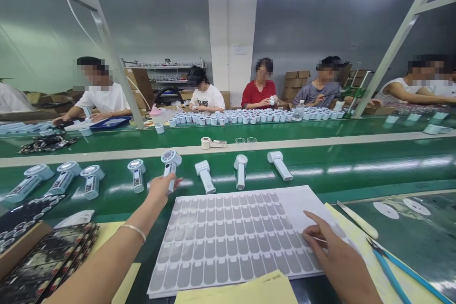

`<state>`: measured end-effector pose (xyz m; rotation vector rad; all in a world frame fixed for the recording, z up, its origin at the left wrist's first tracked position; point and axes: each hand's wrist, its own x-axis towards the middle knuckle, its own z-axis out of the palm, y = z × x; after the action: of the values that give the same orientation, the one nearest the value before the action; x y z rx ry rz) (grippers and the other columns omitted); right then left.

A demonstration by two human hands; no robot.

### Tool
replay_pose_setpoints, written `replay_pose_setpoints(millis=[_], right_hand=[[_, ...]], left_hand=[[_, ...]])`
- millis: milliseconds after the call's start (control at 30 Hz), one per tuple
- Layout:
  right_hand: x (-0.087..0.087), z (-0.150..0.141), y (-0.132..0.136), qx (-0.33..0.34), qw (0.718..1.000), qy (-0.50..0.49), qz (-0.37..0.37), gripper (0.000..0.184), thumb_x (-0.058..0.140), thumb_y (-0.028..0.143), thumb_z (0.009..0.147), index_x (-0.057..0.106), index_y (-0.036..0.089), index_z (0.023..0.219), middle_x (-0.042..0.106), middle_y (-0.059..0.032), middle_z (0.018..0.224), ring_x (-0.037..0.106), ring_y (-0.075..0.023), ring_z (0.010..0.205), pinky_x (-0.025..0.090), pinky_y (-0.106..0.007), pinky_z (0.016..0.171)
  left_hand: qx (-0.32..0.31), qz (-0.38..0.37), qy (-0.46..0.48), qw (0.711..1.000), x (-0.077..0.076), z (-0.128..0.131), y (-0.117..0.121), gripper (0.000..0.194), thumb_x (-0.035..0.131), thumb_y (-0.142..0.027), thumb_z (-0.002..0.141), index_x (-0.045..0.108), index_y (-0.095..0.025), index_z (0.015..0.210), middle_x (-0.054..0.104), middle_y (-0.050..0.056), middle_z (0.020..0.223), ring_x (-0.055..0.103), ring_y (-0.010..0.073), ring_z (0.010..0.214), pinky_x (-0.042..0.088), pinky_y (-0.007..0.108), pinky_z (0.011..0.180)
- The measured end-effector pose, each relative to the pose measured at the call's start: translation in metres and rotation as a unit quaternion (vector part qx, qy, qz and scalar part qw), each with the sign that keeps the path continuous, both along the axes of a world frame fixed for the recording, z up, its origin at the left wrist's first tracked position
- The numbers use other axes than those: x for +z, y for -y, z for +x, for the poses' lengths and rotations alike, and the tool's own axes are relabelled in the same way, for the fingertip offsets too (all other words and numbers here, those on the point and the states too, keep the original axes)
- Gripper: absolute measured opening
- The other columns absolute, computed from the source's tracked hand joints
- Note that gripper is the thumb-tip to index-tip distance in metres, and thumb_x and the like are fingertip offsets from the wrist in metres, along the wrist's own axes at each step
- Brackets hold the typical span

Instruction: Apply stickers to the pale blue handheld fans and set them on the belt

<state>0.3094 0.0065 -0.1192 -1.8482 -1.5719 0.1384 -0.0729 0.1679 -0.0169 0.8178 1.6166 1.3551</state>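
My left hand is closed around the handle of a light blue handheld fan, its round head pointing up and away from me. My right hand hovers over or rests on the right part of a white sheet of grey stickers; its index finger stretches out, apart from the thumb side, and I make out nothing held. The grey stickers lie in rows, with bare white backing at the upper right. Beyond the sheet, more light blue fans lie on the green belt, among them one fan right of my left hand.
Blue-handled pliers and a pale-handled blade lie at right on yellow paper. Dark printed stacks stand at left. Across the belt, several people sit behind rows of blue-white cups. A cream fan lies midway.
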Motion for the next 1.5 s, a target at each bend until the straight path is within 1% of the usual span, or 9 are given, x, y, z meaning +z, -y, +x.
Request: replay_pose_setpoints(millis=[133, 233, 367, 467, 600, 700, 1100, 1367, 1500], right_hand=[[0.021, 0.006, 0.005, -0.053, 0.978, -0.203, 0.005, 0.052, 0.053, 0.059, 0.084, 0.051, 0.026, 0.124, 0.073, -0.0035, 0.094, 0.070, -0.0270, 0.092, 0.056, -0.036, 0.080], [0.045, -0.012, 0.015, -0.079, 0.960, -0.266, 0.025, 0.058, 0.063, 0.062, 0.077, 0.053, 0.028, 0.124, 0.072, -0.0042, 0.101, 0.068, -0.0304, 0.098, 0.053, -0.041, 0.084], [0.074, -0.082, 0.034, 0.101, 0.898, -0.428, -0.003, 0.055, 0.073, 0.049, 0.078, 0.050, 0.028, 0.123, 0.071, -0.0001, 0.087, 0.066, -0.0273, 0.107, 0.054, -0.035, 0.085], [0.087, -0.139, 0.047, 0.225, 0.826, -0.515, -0.045, 0.049, 0.076, 0.034, 0.077, 0.051, 0.028, 0.119, 0.070, 0.0037, 0.075, 0.062, -0.0246, 0.115, 0.048, -0.037, 0.098], [0.094, -0.182, 0.055, 0.296, 0.788, -0.534, -0.077, 0.044, 0.075, 0.021, 0.072, 0.056, 0.025, 0.112, 0.072, 0.0031, 0.072, 0.059, -0.0246, 0.122, 0.045, -0.040, 0.103], [0.097, -0.191, 0.056, 0.300, 0.792, -0.523, -0.101, 0.041, 0.073, 0.018, 0.071, 0.058, 0.024, 0.108, 0.073, 0.0026, 0.074, 0.061, -0.0245, 0.119, 0.045, -0.040, 0.104], [0.105, -0.196, 0.054, 0.292, 0.810, -0.485, -0.155, 0.042, 0.070, 0.018, 0.071, 0.057, 0.023, 0.111, 0.072, 0.0029, 0.074, 0.064, -0.0265, 0.114, 0.050, -0.039, 0.097], [0.104, -0.199, 0.056, 0.286, 0.815, -0.485, -0.141, 0.045, 0.068, 0.017, 0.070, 0.057, 0.024, 0.113, 0.071, 0.0042, 0.071, 0.065, -0.0251, 0.112, 0.048, -0.039, 0.101], [0.092, -0.205, 0.062, 0.295, 0.876, -0.380, -0.011, 0.049, 0.066, 0.019, 0.078, 0.053, 0.027, 0.125, 0.073, 0.0038, 0.078, 0.069, -0.0235, 0.104, 0.053, -0.036, 0.095]], left_hand=[[-0.097, 0.036, 0.130, 0.986, 0.019, 0.010, 0.064, 0.019, 0.049, -0.024, 0.094, 0.062, -0.011, 0.092, 0.064, 0.004, 0.072, 0.047, 0.0071, 0.044, 0.042, 0.021, 0.041], [-0.107, 0.012, 0.228, 0.968, 0.026, 0.025, 0.116, 0.028, 0.043, -0.023, 0.096, 0.064, -0.007, 0.105, 0.070, 0.012, 0.081, 0.060, 0.0138, 0.050, 0.053, 0.027, 0.047], [-0.056, -0.071, 0.347, 0.933, 0.023, 0.055, 0.163, 0.022, 0.054, -0.013, 0.091, 0.064, -0.002, 0.106, 0.072, 0.021, 0.096, 0.073, 0.0234, 0.077, 0.063, 0.033, 0.070], [-0.014, -0.091, 0.412, 0.906, 0.021, 0.074, 0.179, 0.017, 0.054, -0.011, 0.091, 0.065, -0.005, 0.103, 0.068, 0.009, 0.070, 0.066, 0.0132, 0.053, 0.059, 0.022, 0.053], [0.054, -0.111, 0.487, 0.864, 0.023, 0.083, 0.187, 0.011, 0.051, -0.012, 0.093, 0.060, -0.009, 0.087, 0.059, 0.003, 0.060, 0.056, 0.0065, 0.040, 0.048, 0.013, 0.039], [0.077, -0.128, 0.506, 0.850, 0.022, 0.081, 0.190, 0.014, 0.051, -0.012, 0.092, 0.055, -0.012, 0.079, 0.057, 0.002, 0.058, 0.055, 0.0060, 0.038, 0.047, 0.013, 0.038], [0.073, -0.094, 0.514, 0.849, 0.012, 0.076, 0.195, 0.011, 0.054, -0.011, 0.090, 0.052, -0.015, 0.080, 0.055, 0.000, 0.057, 0.054, 0.0079, 0.044, 0.049, 0.018, 0.044], [0.067, -0.096, 0.534, 0.837, 0.012, 0.078, 0.195, 0.017, 0.052, -0.015, 0.092, 0.051, -0.017, 0.075, 0.052, 0.000, 0.056, 0.054, 0.0077, 0.046, 0.050, 0.016, 0.044], [0.076, -0.091, 0.571, 0.812, 0.016, 0.082, 0.199, 0.016, 0.052, -0.019, 0.094, 0.052, -0.017, 0.078, 0.052, -0.001, 0.059, 0.056, 0.0076, 0.047, 0.053, 0.016, 0.045]])
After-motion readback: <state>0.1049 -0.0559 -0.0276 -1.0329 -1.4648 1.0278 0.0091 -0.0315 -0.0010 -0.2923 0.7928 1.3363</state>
